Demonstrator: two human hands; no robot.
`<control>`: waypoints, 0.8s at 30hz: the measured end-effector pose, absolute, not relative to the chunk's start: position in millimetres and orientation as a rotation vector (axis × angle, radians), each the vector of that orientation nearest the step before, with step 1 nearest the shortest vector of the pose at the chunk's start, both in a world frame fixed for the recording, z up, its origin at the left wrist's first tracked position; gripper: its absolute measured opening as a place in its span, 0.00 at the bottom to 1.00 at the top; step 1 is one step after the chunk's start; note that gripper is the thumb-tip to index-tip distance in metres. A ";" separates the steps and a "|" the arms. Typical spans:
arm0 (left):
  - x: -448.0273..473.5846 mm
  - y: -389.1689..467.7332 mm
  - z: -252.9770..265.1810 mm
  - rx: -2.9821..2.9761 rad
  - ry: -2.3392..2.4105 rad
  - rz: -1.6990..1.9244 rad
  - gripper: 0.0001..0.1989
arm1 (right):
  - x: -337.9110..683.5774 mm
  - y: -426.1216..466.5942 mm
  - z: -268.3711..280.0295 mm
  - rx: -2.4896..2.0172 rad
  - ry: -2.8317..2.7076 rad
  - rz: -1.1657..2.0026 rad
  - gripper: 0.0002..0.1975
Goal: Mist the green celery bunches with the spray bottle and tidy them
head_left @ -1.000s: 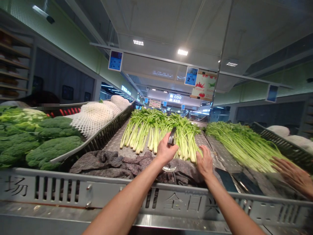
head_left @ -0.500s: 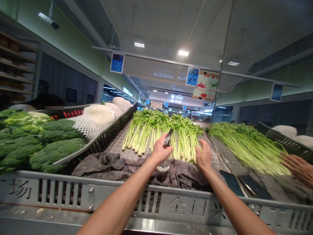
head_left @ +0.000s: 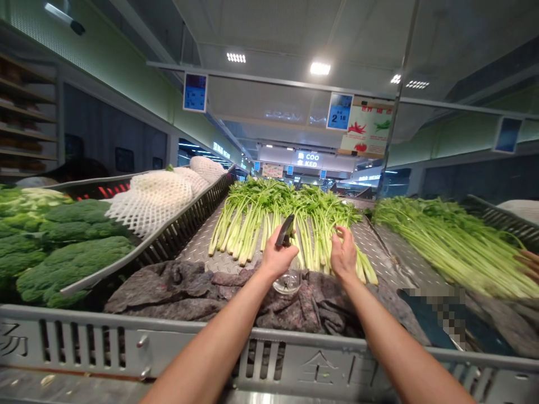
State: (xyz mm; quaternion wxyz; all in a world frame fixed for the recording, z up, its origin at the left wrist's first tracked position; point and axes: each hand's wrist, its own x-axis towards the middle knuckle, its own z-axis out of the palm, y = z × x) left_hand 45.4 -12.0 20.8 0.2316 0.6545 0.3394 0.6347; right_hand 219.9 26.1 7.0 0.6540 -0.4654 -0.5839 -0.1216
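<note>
Celery bunches lie in one long heap on a metal display tray, pale stalk ends toward the viewer and leafy tops pointing away. The stalks are too many and too tightly packed to count. The heap sits directly in front of both hands, at the far ends of two outstretched bare forearms.

The left hand is closed around a small spray bottle. Its dark trigger head sticks up above the fist, and its clear rounded body hangs below the palm. This hand hovers just in front of the cut stalk ends, over a crumpled grey cloth that covers the near edge of the tray.

The right hand is open, fingers spread and slightly curled, resting against the stalk ends on the right side of the heap.

To the left, a slotted divider separates a tray holding several heads of broccoli and, further back, pale round produce wrapped in white foam netting; at least three wrapped pieces show. To the right, a second heap of long green stalks fills another tray. Another person's fingertips show at the right edge, touching that heap. A perforated metal rail runs across the front.
</note>
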 end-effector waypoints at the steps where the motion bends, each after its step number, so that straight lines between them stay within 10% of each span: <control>1: 45.7 -12.0 21.1 1.796 0.916 1.751 0.18 | 219.9 25.3 7.3 -1.062 -1.326 -0.272 0.20; 24: 34.8 -19.6 12.9 1.959 1.067 1.767 0.19 | 209.5 21.2 -2.2 -1.121 -1.376 -0.256 0.20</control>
